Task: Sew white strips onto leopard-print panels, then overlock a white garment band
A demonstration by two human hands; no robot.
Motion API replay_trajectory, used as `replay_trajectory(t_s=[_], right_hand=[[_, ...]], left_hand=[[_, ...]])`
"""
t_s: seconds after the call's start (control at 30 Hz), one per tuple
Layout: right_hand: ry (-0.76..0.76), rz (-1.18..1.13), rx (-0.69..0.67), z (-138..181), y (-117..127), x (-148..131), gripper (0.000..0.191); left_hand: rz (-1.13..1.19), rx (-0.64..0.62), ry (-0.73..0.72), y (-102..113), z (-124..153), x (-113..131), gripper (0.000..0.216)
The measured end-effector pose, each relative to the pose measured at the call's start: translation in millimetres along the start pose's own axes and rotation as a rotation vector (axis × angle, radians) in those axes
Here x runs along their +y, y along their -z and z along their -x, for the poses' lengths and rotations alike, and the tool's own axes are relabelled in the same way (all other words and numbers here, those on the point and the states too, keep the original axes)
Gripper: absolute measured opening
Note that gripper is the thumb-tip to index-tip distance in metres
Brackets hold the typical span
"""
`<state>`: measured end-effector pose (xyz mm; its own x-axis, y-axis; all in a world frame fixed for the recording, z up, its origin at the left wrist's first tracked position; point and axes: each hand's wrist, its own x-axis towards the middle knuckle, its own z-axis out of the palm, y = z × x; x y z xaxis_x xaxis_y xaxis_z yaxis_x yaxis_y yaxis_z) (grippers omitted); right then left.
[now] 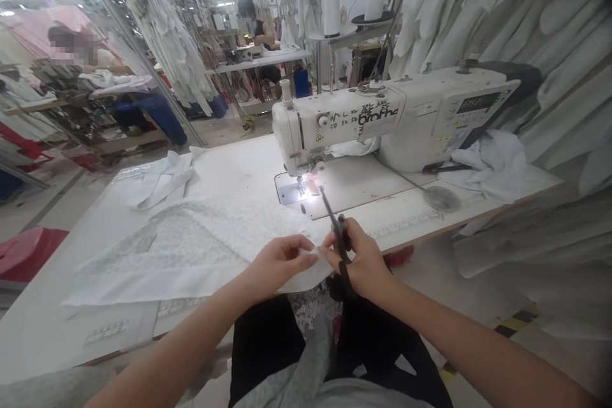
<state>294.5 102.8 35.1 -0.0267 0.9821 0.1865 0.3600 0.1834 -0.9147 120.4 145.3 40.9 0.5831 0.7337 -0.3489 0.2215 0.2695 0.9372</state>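
A white patterned piece of fabric (191,236) lies across the sewing table's near side. My left hand (284,261) pinches its right corner between thumb and fingers. Close beside it, my right hand (358,258) has a pair of dark scissors (338,229) in its grip, blades pointing up toward the machine, while its thumb and forefinger also pinch at the fabric corner. Just beyond the hands stands a white sewing machine (344,121), its lamp lit over the needle plate (289,192).
Folded white cloth strips (167,178) lie at the table's far left. More white cloth (492,159) is bunched right of the machine. Thread cones (331,3) stand behind it. White garment pieces (526,19) hang at the right. A red stool (31,254) is at left; co-workers sit farther back.
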Motion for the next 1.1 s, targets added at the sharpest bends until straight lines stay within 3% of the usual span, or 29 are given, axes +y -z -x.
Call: replay_trajectory(t_s=[0.07, 0.17, 0.3, 0.43, 0.57, 0.77, 0.87, 0.97, 1.1], right_hand=[[-0.021, 0.038, -0.087, 1.2, 10.5, -1.8, 0.017], [-0.02, 0.298, -0.245, 4.8, 33.3, -4.3, 0.025], [-0.03, 0.616, -0.322, 10.8, 57.1, -2.1, 0.038], [-0.01, 0.683, -0.39, 13.7, 62.0, 0.9, 0.04], [0.014, 0.735, -0.369, 14.7, 60.5, -1.2, 0.042], [-0.058, 0.709, -0.482, 16.9, 58.4, -0.6, 0.04], [-0.154, 0.694, -0.432, 3.3, 66.1, 14.6, 0.037], [-0.214, 0.797, -0.268, -24.0, 86.6, 40.8, 0.037], [-0.1, 0.995, -0.092, -51.8, 104.1, 61.3, 0.03]], left_hand=[[-0.007, 0.014, -0.026, -3.2, 2.2, 3.5, 0.024], [-0.01, 0.089, -0.009, -2.5, 5.1, 5.6, 0.026], [-0.052, 0.14, 0.022, 2.7, 8.1, 4.5, 0.028], [-0.011, 0.13, 0.074, 3.4, 8.3, 3.7, 0.029], [0.02, 0.138, 0.121, 2.4, 8.3, 2.3, 0.028], [-0.054, 0.005, 0.194, 6.3, 10.7, 3.9, 0.03], [-0.096, -0.034, 0.148, 17.7, 11.9, 8.0, 0.028], [-0.159, -0.045, 0.036, 32.3, 13.1, 9.5, 0.031], [-0.393, 0.158, -0.155, 40.4, 12.7, -1.4, 0.024]])
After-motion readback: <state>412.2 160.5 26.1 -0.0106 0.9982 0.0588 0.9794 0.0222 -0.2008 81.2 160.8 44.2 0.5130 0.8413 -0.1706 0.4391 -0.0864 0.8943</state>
